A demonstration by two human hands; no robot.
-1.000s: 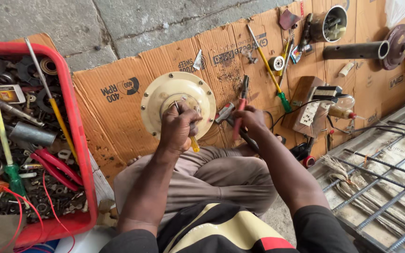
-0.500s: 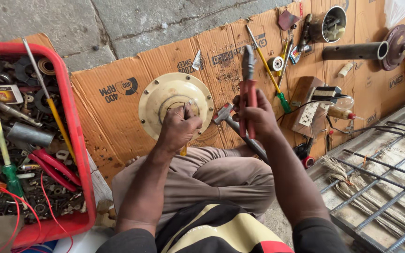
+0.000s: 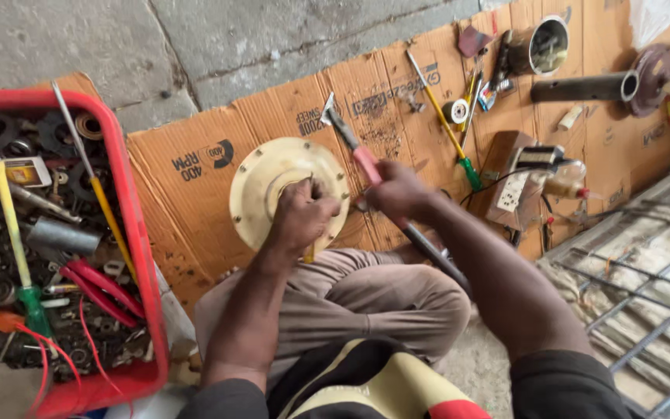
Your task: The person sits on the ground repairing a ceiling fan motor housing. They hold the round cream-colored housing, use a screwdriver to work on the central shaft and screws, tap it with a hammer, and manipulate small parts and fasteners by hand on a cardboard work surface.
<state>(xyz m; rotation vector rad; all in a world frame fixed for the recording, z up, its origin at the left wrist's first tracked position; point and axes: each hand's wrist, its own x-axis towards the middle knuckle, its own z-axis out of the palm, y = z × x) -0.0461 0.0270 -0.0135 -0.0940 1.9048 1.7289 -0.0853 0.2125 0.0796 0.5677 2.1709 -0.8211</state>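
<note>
My left hand point(image 3: 302, 215) is closed around a tool with a yellow handle, pressed against the middle of a cream round metal cover point(image 3: 273, 180) that rests against my knee. My right hand point(image 3: 397, 190) grips red-handled pliers point(image 3: 348, 141); their jaws point up and to the left, above the cover's right rim. The tip of the yellow tool is hidden by my fingers.
A red crate point(image 3: 137, 256) of screwdrivers, wires and metal parts stands at the left. Flattened cardboard point(image 3: 195, 202) covers the floor, with a green-handled screwdriver point(image 3: 447, 128), a metal cup point(image 3: 548, 46), a dark pipe point(image 3: 583, 87) and a white socket box point(image 3: 515, 190). A wire grille point(image 3: 645, 271) lies at right.
My right hand has swung the pliers from upright over the cardboard down and to the left, toward the cover. My left hand has stayed on the cover's middle.
</note>
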